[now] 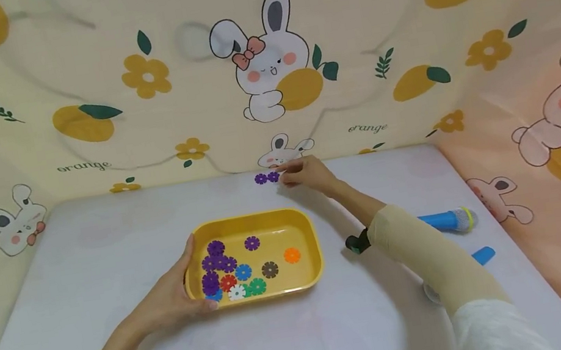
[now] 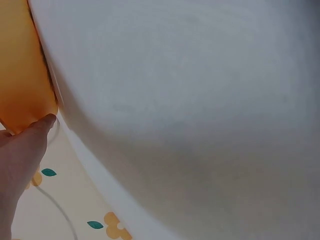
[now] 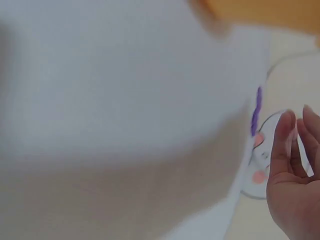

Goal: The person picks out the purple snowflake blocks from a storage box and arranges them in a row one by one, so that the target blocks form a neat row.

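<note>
A yellow tray (image 1: 297, 226) lies on the white table, and my left hand (image 1: 169, 296) grips its left end, with the thumb at the near corner. Inside are several notched plastic discs: purple ones (image 1: 216, 249) piled at the left, an orange one (image 1: 292, 255), a brown one (image 1: 270, 269), plus blue, red, white and green ones. At the table's far edge sit two purple discs (image 1: 267, 178) side by side. My right hand (image 1: 311, 175) is just right of them, fingers loosely bent. In the right wrist view, a gap separates that hand from the purple discs (image 3: 256, 111).
A blue microphone (image 1: 444, 222) lies at the right, partly behind the right sleeve. Nearer, another blue-handled thing (image 1: 484, 255) is mostly hidden by the forearm. A black object (image 1: 357, 242) shows beside the sleeve. Printed cloth (image 1: 139, 130) rises behind the table's far edge.
</note>
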The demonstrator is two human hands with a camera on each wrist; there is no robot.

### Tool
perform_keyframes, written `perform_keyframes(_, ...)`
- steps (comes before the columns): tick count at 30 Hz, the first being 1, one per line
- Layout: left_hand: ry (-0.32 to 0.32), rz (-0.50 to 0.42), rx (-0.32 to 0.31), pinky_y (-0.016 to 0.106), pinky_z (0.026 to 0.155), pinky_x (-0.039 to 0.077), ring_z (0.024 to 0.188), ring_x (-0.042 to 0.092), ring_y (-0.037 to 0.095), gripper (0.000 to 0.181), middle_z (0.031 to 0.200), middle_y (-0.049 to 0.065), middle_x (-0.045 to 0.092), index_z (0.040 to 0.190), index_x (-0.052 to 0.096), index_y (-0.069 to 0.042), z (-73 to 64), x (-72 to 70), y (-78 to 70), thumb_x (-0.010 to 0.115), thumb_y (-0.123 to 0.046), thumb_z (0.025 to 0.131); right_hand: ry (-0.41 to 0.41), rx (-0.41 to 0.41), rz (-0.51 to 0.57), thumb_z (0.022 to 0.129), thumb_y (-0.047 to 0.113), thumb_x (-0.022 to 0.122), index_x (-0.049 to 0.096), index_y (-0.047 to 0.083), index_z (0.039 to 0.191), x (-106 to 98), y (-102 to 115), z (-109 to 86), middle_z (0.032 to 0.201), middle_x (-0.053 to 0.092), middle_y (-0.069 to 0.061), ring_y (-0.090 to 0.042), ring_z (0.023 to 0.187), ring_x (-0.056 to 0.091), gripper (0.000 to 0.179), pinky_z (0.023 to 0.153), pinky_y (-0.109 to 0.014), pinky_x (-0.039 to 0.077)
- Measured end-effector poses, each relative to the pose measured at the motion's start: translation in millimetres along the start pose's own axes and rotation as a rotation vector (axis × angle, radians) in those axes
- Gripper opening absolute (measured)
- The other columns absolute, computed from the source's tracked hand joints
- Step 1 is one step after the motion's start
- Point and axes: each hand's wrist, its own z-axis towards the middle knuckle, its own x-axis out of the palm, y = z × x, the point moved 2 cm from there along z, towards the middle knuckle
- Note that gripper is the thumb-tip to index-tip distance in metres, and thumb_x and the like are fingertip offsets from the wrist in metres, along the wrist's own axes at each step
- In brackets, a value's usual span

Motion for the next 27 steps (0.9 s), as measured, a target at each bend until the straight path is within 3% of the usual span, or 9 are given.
perform_keyframes(7,0.006,0.001,-0.018,0.06,0.114,0.022,0.146,0.015,0.049,0.135,0.163,0.024,0.006,0.159,-0.01,-0.013,0.6,-1.9,-0.4,0.089,-0.038,0.071,0.047,-0.063,-0.003,0.092,0.021,0.073,0.069,-0.001,0.121,16.7,20.6,-36.9,0.103,0.074,-0.007,-0.033,0.091,0.07,0.037,0.087,-0.043,0.058)
perform_keyframes(14,0.0,-0.009,-0.012,0.06,0.114,0.022,0.146,0.015,0.05,0.135,0.163,0.024,0.004,0.159,-0.011,-0.012,2.8,-1.5,1.6,0.089,-0.036,0.071,0.063,-0.108,-0.018,0.091,0.018,0.074,0.073,0.003,0.114,42.5,39.1,-62.1,0.099,0.074,-0.004,-0.02,0.085,0.071,0.027,0.082,-0.034,0.06)
perform_keyframes(18,0.003,-0.019,-0.013,0.06,0.115,0.021,0.145,0.015,0.05,0.135,0.163,0.024,0.004,0.159,-0.011,-0.013,3.4,0.2,2.5,0.09,-0.036,0.071,0.096,-0.103,-0.051,0.09,0.018,0.075,0.075,0.008,0.112,58.6,45.2,-71.9,0.099,0.075,0.0,-0.016,0.087,0.071,0.024,0.082,-0.034,0.06)
perform_keyframes(22,0.004,-0.03,-0.008,0.06,0.114,0.023,0.145,0.015,0.05,0.135,0.164,0.023,0.002,0.159,-0.012,-0.013,2.3,0.4,1.8,0.09,-0.035,0.071,0.127,-0.087,-0.119,0.089,0.022,0.076,0.076,0.012,0.11,75.1,48.4,-78.4,0.099,0.075,0.003,-0.012,0.09,0.07,0.024,0.083,-0.026,0.058)
perform_keyframes(27,0.008,-0.03,-0.009,0.06,0.114,0.023,0.145,0.015,0.05,0.135,0.164,0.024,0.003,0.159,-0.012,-0.013,1.8,0.0,1.2,0.089,-0.037,0.072,0.138,-0.039,-0.195,0.088,0.025,0.077,0.076,0.01,0.114,92.7,45.0,-81.8,0.105,0.076,0.0,-0.011,0.094,0.071,0.03,0.082,-0.023,0.057)
